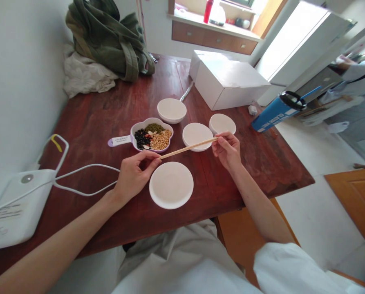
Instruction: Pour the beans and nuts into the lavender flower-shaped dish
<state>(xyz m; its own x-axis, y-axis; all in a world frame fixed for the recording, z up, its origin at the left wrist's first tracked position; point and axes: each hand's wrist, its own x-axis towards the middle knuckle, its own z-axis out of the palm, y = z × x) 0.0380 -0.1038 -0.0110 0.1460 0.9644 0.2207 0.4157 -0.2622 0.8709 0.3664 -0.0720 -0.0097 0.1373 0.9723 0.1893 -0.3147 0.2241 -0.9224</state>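
Note:
A pair of wooden chopsticks is stretched between my two hands, above the table. My left hand pinches one end, and my right hand is closed on the other. Below them lies a white plate. Just beyond my left hand is a purple-rimmed, handled dish with black beans, green beans, yellow beans and some pale and reddish pieces. White bowls stand farther back: one bowl behind the dish, another bowl behind the chopsticks, and a third bowl near my right hand.
A white box and a blue tumbler stand at the back right. The green bag rests on patterned cloth at the back left. A white device with looping cables is on the left. The table edge runs before my lap.

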